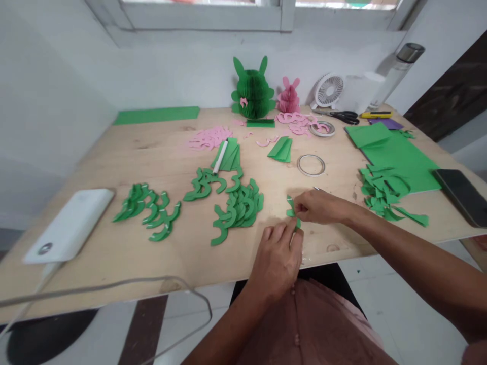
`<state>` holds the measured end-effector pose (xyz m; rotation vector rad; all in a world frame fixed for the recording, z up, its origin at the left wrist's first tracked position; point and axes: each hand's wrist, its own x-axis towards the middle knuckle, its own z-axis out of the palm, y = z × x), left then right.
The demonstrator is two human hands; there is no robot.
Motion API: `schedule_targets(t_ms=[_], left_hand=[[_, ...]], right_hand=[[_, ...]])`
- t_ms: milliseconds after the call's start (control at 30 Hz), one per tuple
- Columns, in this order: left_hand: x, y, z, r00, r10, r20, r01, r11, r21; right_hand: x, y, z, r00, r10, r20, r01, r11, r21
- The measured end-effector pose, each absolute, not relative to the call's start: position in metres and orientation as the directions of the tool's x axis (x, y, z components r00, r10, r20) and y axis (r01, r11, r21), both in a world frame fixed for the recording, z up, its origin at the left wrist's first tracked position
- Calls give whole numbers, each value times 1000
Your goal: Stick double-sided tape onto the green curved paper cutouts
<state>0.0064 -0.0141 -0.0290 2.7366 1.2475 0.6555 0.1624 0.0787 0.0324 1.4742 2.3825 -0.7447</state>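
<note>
At the left of the desk (pixel 110 162) I have a white power bank (pixel 70 225), and just right of it a cluster of green curved pieces with pale strips (pixel 163 215). Further right, a white pen (pixel 220 158) lies across fanned green paper (pixel 234 156), with a bigger heap of green curved pieces (pixel 243 205) nearer me. My left hand (pixel 280 248) lies low near the desk's near edge, its fingertips at the near end of a small green piece (pixel 289 200); I cannot tell whether they grip it or only press it. That piece lies on the desk, right of the heap and partly hidden by both my hands. My right hand (pixel 315 205) is curled up narrow against its right side, and whether the fingers pinch it I cannot tell. Beyond that hand lies a thin ring (pixel 311 175); further right come loose green scraps (pixel 382 192), then a dark phone (pixel 462 195).
</note>
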Motion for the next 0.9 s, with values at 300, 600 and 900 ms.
schedule_targets(t_ms=[300,600,900], left_hand=[[8,-15,-29,593,729,341,720,-670,180],[9,-15,-30,592,729,343,722,-669,176],[8,-15,-30,595,731,333,722,-669,178]], right_hand=[[163,80,30,-442,778,-446,892,331,-307],[169,80,22,-471,795,-382,860,318,-398],[184,58,20,-366,908,-206,835,222,-504]])
